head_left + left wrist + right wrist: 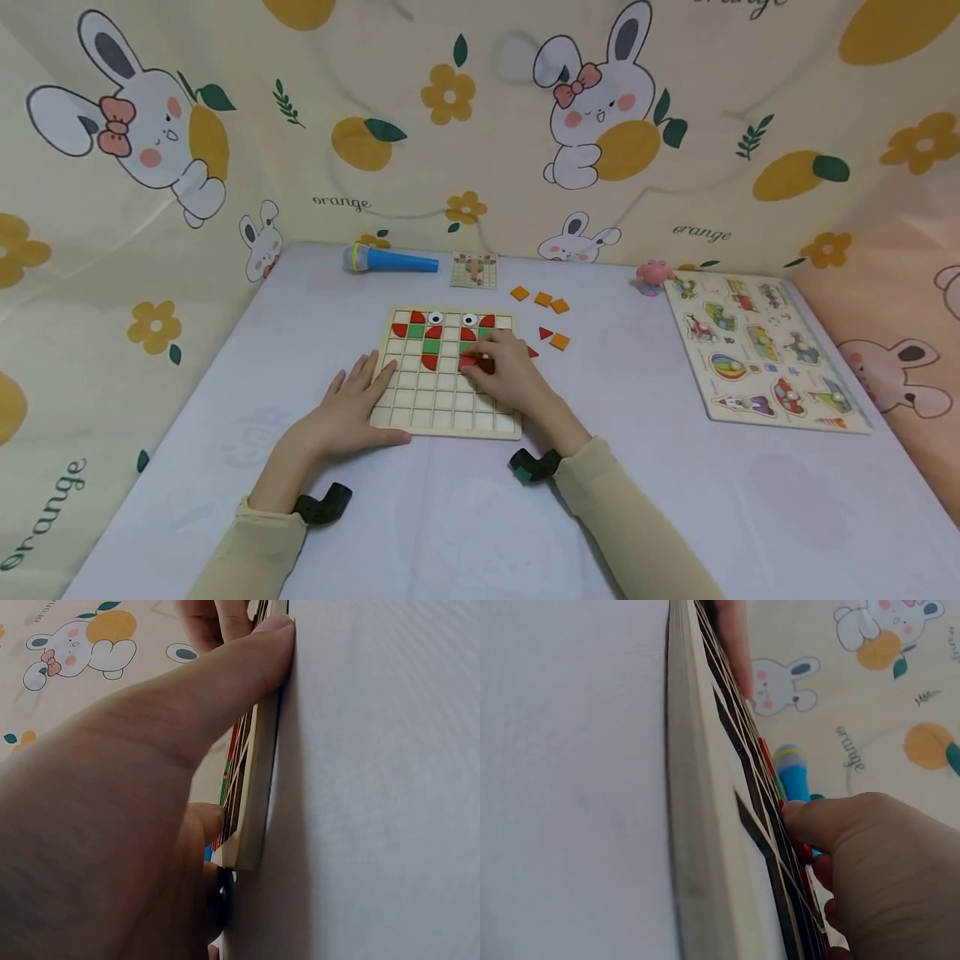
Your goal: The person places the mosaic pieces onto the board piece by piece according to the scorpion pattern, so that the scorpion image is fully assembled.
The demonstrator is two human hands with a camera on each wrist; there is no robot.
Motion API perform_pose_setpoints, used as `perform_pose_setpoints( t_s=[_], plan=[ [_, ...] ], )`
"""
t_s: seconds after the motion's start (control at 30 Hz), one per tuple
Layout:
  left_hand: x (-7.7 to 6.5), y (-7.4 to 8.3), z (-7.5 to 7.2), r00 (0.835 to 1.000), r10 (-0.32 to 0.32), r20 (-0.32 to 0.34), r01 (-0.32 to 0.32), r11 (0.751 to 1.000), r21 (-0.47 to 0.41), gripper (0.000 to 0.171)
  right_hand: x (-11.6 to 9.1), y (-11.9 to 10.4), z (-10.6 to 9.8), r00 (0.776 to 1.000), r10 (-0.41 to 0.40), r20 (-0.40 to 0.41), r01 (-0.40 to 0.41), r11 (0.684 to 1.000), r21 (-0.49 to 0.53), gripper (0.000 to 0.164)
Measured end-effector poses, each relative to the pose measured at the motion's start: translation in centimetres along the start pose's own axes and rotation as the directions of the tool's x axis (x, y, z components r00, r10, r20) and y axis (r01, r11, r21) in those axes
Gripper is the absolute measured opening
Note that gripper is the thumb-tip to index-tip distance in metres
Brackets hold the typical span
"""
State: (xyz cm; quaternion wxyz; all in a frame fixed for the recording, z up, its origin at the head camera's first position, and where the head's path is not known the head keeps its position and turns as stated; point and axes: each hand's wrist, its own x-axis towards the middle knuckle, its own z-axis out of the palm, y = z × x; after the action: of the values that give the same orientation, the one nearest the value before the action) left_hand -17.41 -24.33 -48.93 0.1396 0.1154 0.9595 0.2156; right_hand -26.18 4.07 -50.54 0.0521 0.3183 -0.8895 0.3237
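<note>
A wooden grid board [420, 400] lies on the table, with red, green and eye-patterned pieces set in its upper squares. My left hand [348, 408] rests at the board's left edge, fingers spread, the thumb along the near edge. In the left wrist view the thumb [225, 675] lies against the board's side. Over the right half of the board, my right hand [506, 367] pinches a red piece [467, 363] between thumb and fingers, close above a square. The right wrist view shows the thumb [825, 821] at that piece; the fingers hide part of it.
Loose orange squares [559, 342] and red triangles [545, 333] lie right of the board. Behind it are a small pattern card [474, 271] and a blue toy microphone [401, 262]. A pink toy [654, 275] and a picture puzzle board [765, 350] occupy the right side.
</note>
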Motion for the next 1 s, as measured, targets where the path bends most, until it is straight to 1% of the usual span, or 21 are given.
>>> perform_pose_setpoints(
  t_s=[0.07,0.2,0.33,0.63,0.83,0.93,1.0],
  plan=[
    [-0.1,-0.1,0.1,1.0,0.0,0.0,0.0,1.0,0.0,0.12,0.0,0.0,0.2,1.0,0.0,-0.002,0.0,1.0,0.016,0.022],
    [-0.1,-0.1,0.0,1.0,0.004,-0.005,-0.004,1.0,-0.004,0.12,0.0,0.0,0.1,1.0,-0.009,-0.014,0.01,1.0,0.017,0.022],
    [-0.1,-0.2,0.0,1.0,0.01,-0.012,-0.01,1.0,-0.005,0.119,0.1,0.1,0.1,0.999,-0.029,-0.024,0.03,1.0,0.01,0.017],
    [0.1,-0.2,0.2,1.0,0.009,-0.001,-0.009,1.0,-0.012,0.119,-0.1,0.2,0.4,1.0,-0.01,-0.008,0.009,0.999,-0.049,0.017],
    [0.2,-0.2,0.2,1.0,0.013,0.0,-0.013,1.0,-0.008,0.119,-0.2,0.0,0.6,1.0,0.001,-0.028,-0.003,0.999,-0.048,0.017],
    [0.1,-0.2,0.2,1.0,0.009,-0.003,-0.009,1.0,-0.01,0.119,0.0,0.0,0.2,1.0,0.009,-0.026,-0.01,0.999,-0.033,0.019],
    [0.1,-0.1,0.2,1.0,0.005,-0.007,-0.005,1.0,-0.007,0.12,0.3,0.4,-0.6,0.999,0.028,-0.034,-0.028,1.0,-0.011,0.022]
  ],
)
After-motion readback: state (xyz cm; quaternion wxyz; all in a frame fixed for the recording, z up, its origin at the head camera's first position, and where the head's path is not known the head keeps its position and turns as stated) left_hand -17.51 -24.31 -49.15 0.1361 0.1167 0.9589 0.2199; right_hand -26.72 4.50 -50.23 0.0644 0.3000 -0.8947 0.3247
